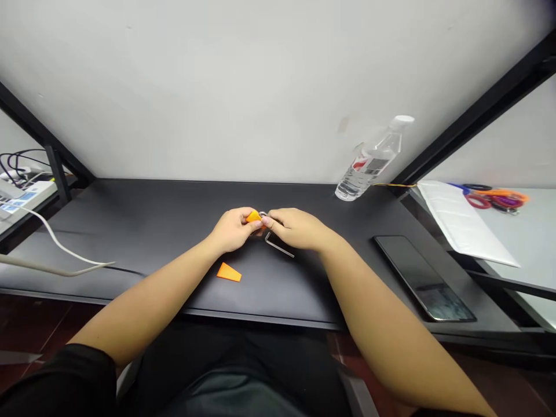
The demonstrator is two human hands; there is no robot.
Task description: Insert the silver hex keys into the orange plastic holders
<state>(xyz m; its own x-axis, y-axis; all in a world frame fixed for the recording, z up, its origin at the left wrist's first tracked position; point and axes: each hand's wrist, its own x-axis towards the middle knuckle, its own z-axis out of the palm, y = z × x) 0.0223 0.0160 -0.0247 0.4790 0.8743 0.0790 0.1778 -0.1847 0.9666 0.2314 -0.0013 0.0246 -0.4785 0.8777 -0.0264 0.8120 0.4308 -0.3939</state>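
Over the middle of the black desk (182, 202), both hands meet at a small orange piece. My left hand (233, 230) is closed on this orange piece (253, 216), pinching it between thumb and fingers. My right hand (295, 227) is closed too, its thumb pressed against a small shiny metal part (262, 214) at the piece's right side. Fingers hide most of both parts, so how they join cannot be made out. Just below the right hand is an L-shaped hex key (280, 249). A flat orange trapezoid plate (229, 272) lies nearer the desk's front edge.
A water bottle (369, 162) stands at the back right. The phone (423, 278) lies flat on the right. Beyond the desk's right edge are a white padded envelope (464, 223) and colourful scissors-like handles (495, 198). White cables (56, 240) cross the left side.
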